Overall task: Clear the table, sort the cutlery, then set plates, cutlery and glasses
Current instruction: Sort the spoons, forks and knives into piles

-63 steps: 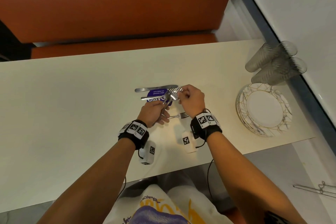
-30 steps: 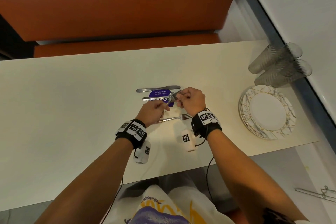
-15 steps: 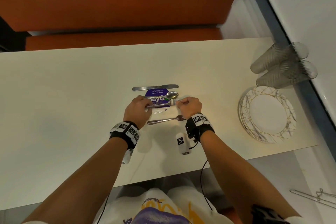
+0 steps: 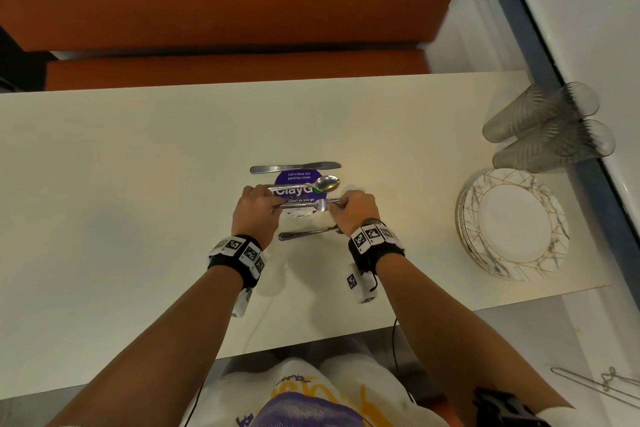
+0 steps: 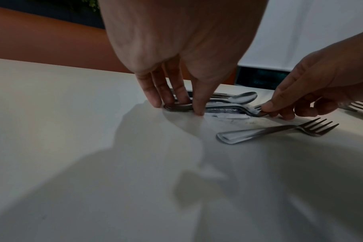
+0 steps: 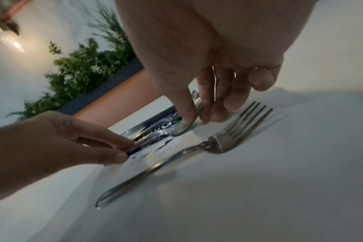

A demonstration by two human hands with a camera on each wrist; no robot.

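Observation:
A knife [image 4: 294, 168] lies farthest from me, with a spoon [image 4: 311, 185] just below it across a purple sticker [image 4: 298, 177]. Beneath the spoon a fork [image 4: 304, 205] lies level on the table, held at both ends. My left hand [image 4: 273, 202] pinches its handle end [image 5: 176, 106] between thumb and fingers. My right hand [image 4: 336, 206] pinches its neck by the tines [image 6: 192, 126]. Whether a second fork is stacked with it I cannot tell. Another fork [image 4: 306, 234] lies loose nearest me, also visible in the left wrist view [image 5: 276, 131] and the right wrist view [image 6: 176, 152].
A stack of white plates with gold lines [image 4: 516, 224] sits at the table's right end, with clear glasses [image 4: 547, 128] lying beside it against the wall. An orange bench [image 4: 225, 69] runs along the far side. The cream table [image 4: 121, 201] stretches left.
Both hands came down from a raised bundle of cutlery to the table. The spoon now lies on the sticker, and the hands have spread apart to the ends of the fork.

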